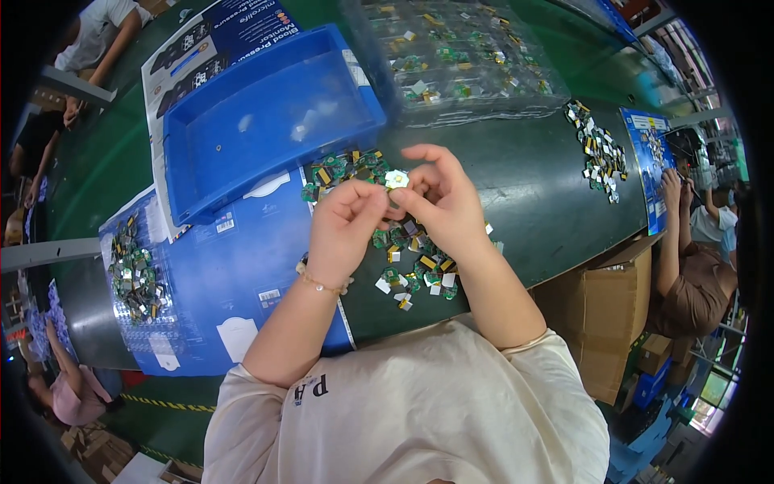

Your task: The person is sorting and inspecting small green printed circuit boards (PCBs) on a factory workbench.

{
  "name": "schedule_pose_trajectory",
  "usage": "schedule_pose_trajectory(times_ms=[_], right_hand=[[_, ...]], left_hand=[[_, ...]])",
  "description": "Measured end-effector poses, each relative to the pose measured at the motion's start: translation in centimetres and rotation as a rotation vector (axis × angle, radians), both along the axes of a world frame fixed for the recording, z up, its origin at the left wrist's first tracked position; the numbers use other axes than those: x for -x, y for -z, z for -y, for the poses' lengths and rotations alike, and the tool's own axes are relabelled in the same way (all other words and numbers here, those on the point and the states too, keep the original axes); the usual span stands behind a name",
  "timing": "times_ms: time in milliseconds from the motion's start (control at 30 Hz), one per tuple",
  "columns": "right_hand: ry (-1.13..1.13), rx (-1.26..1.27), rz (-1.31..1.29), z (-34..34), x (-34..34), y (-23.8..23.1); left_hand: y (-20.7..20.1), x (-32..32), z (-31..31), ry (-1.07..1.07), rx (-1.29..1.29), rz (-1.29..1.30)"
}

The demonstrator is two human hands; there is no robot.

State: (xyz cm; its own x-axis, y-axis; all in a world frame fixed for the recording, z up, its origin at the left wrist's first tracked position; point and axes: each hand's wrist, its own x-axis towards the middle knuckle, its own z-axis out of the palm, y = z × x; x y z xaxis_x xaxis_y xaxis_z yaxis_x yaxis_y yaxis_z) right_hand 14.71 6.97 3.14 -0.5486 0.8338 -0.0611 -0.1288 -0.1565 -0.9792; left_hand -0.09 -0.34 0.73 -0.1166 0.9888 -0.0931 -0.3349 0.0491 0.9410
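Between my two hands is a small circuit board [396, 179] with a bright white piece on it, held up over the table. The fingertips of my left hand [348, 219] pinch it from the left; a beaded bracelet circles that wrist. My right hand [446, 200] grips it from the right with thumb and bent fingers, the index finger raised. Much of the board is hidden behind the fingers. Beneath and around my hands lies a loose pile of green circuit boards [419, 268] with white and yellow parts.
Ahead to the left stands a blue plastic bin [266, 121] on printed blue cardboard [214, 294]. Stacked clear trays [472, 60] of boards stand at the far side. More boards lie in heaps at left [135, 270] and right [597, 153]. A cardboard box [592, 310] stands below the right edge. Other people work nearby.
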Motion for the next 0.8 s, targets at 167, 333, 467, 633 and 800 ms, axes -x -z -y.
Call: schedule_pose_trajectory(times_ms=[167, 333, 467, 633, 800], right_hand=[[0.112, -0.298, 0.162, 0.1, -0.2, 0.7], [0.191, -0.738, 0.278, -0.8, -0.2, 0.5], [0.221, -0.873, 0.370, -0.8, -0.1, 0.0], [0.232, -0.932, 0.422, -0.8, -0.2, 0.2], [0.194, -0.983, 0.434, -1.1, -0.3, 0.2]], left_hand=[[-0.5, 0.1, -0.2, 0.025, 0.111, 0.104], [0.0, 0.3, -0.2, -0.043, 0.112, 0.315], [0.1, 0.2, -0.3, -0.081, 0.120, 0.284], [-0.2, 0.0, -0.3, -0.102, 0.065, 0.093], [0.7, -0.2, -0.2, -0.109, -0.001, -0.063]])
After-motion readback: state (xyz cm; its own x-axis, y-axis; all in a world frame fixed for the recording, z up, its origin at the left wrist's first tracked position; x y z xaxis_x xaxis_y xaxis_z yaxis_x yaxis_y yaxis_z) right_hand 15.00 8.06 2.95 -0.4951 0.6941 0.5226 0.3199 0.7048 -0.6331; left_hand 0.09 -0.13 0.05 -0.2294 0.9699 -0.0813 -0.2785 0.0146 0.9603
